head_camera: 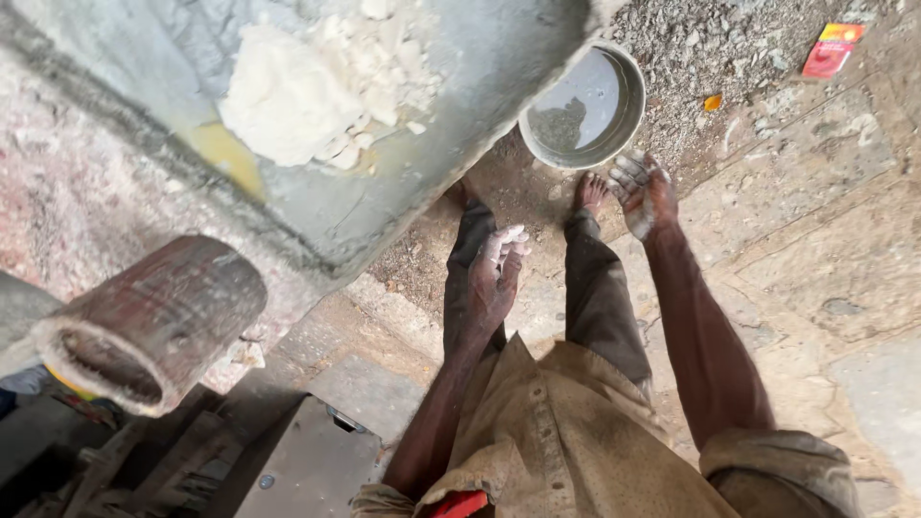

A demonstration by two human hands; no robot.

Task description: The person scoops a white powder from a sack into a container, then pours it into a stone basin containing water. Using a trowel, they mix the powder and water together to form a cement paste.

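Far left, a rusty, dust-rimmed pipe [144, 321] lay on its side, open end toward the camera, resting against the rough ledge; below it sat dark metal machine parts [288, 460], too shadowed to make out.

Above, a grey slab [460, 115] carried a heap of white dough-like paste [297, 86], partly crumbled, with a yellowish smear beside it. The heap sat well back from the slab's edge, likely so it would not slide off.

The person stood just below the slab's corner, bare feet on the gritty stone floor [825, 240]. The left hand [494, 278] hung free in front of the dark trousers, fingers loosely curled and caked white at the tips, holding nothing. It seemed kept off the clothes because of that coating.

The right hand [643, 192] was lowered with fingers spread wide, palm smeared white, also empty. It hovered near the round metal bowl of water [585, 110] set on the ground by the feet, not touching it.

Far right, a red wrapper [833, 48] lay on the gravel.
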